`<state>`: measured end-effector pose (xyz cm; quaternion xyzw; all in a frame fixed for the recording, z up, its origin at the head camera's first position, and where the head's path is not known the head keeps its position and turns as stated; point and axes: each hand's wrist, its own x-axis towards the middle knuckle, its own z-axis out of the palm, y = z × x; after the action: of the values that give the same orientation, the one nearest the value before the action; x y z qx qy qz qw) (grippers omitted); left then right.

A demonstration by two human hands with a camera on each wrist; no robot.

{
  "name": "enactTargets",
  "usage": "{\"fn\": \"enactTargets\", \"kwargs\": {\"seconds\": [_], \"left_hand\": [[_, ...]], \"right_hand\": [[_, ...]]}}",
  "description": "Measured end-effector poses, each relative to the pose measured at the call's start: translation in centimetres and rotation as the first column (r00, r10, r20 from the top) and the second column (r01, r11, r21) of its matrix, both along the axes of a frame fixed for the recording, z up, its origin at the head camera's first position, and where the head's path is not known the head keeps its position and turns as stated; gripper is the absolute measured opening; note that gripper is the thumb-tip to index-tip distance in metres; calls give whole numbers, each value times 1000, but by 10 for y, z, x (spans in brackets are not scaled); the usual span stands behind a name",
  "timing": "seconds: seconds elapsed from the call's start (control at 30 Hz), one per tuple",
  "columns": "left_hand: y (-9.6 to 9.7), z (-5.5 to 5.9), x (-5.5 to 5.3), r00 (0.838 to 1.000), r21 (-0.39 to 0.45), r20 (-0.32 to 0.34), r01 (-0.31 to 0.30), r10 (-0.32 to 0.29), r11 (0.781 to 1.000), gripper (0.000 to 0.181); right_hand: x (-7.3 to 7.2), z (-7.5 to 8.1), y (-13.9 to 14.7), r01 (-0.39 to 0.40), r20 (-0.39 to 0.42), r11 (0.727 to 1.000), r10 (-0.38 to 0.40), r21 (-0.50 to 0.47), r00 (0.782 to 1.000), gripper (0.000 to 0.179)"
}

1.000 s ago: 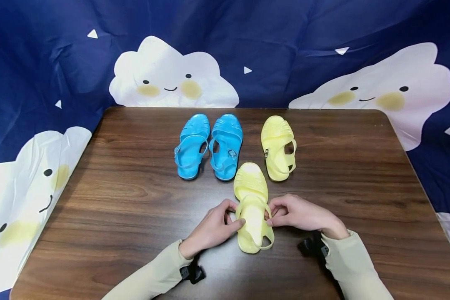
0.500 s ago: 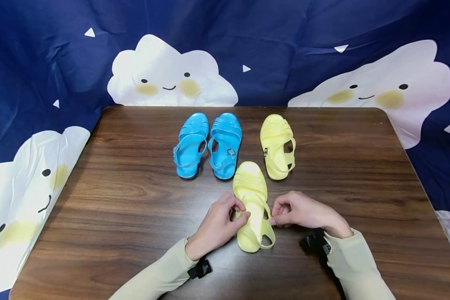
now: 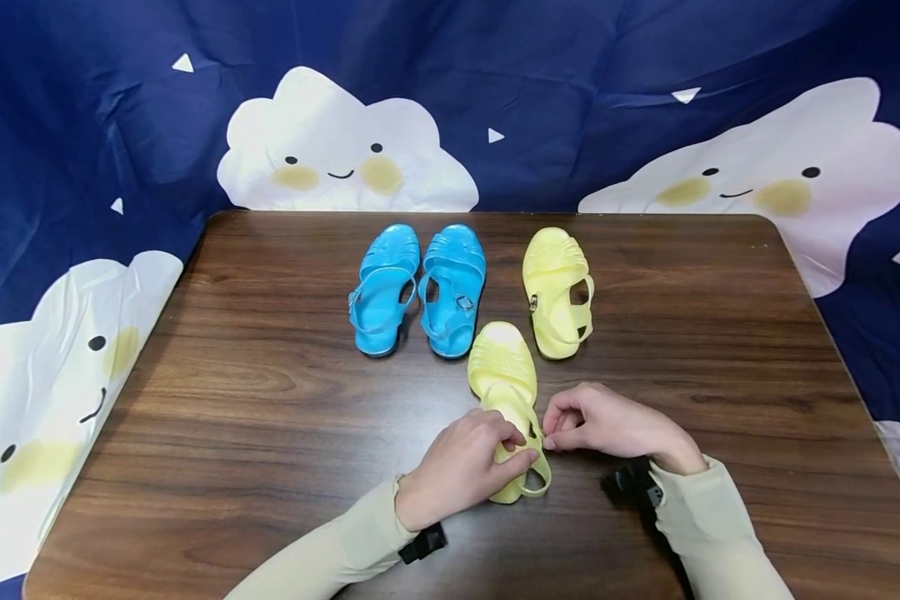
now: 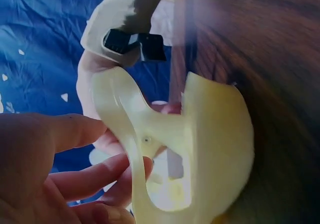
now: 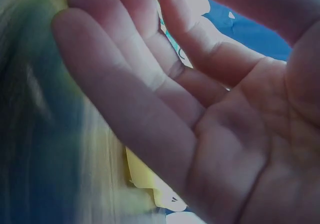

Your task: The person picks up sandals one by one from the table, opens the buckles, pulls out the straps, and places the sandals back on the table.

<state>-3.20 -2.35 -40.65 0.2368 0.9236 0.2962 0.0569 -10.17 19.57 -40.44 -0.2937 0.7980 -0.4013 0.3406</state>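
A yellow jelly sandal (image 3: 501,367) lies toe-forward near the table's middle, its heel toward me. My left hand (image 3: 468,467) reaches across its heel, thumb and fingertips close together at the right-side straps. From the right, my right hand (image 3: 615,423) pinches the sandal's side strap. The left wrist view shows the curved heel strap (image 4: 131,154) close to my left thumb, with fingertips behind it and the right hand farther back. In the right wrist view my curled right fingers (image 5: 130,84) fill the picture and hide the pinch. Most of the insole is covered by the left hand.
The other yellow sandal (image 3: 557,292) lies just behind on the right. Two blue sandals (image 3: 384,292) stand side by side at the back left. All are on a brown wooden table (image 3: 270,375), with a navy cloud-patterned cloth (image 3: 540,50) behind it.
My left hand has moved rightward from the sandal's left side across it to the right straps. The right hand stays at the right strap, barely shifted. The sandals lie as before.
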Motion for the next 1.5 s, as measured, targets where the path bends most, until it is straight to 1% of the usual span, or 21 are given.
{"fn": "enactTargets", "kwargs": {"seconds": [0.13, 0.23, 0.4, 0.63, 0.73, 0.83, 1.0, 1.2, 1.5], "left_hand": [[7, 1, 0, 999, -13, -20, 41, -42, 999, 28], [10, 0, -1, 999, -27, -21, 49, -50, 998, 34], [11, -2, -2, 1000, -16, 13, 22, -22, 1000, 36], [11, -5, -3, 1000, 15, 26, 0, -1, 1000, 29], [12, -5, -4, 999, 24, 43, -8, 7, 1000, 34], [12, -6, -4, 998, 37, 60, -11, 9, 999, 45], [13, -9, -4, 999, 50, 51, -14, 11, 999, 54], [13, -9, -3, 998, 31, 63, -15, 13, 999, 52], [14, -8, -3, 997, -24, 67, -25, 26, 999, 39]], "right_hand": [[1, 1, -2, -7, -14, 1000, 7, -12, 1000, 5], [1, 0, -3, -12, -34, 1000, 13, 10, 999, 4], [2, -1, -6, -8, -68, 999, 11, 31, 998, 7], [3, -8, -13, 13, -151, 998, -4, 64, 989, 11], [3, -11, -16, 16, -170, 997, -2, 80, 985, 11], [4, -12, -17, 16, -175, 996, 0, 89, 985, 11], [6, -13, -19, 18, -188, 993, 4, 114, 982, 13], [8, -13, -21, 26, -216, 990, 6, 142, 976, 14], [8, -17, -24, 28, -242, 989, 7, 142, 970, 18]]}}
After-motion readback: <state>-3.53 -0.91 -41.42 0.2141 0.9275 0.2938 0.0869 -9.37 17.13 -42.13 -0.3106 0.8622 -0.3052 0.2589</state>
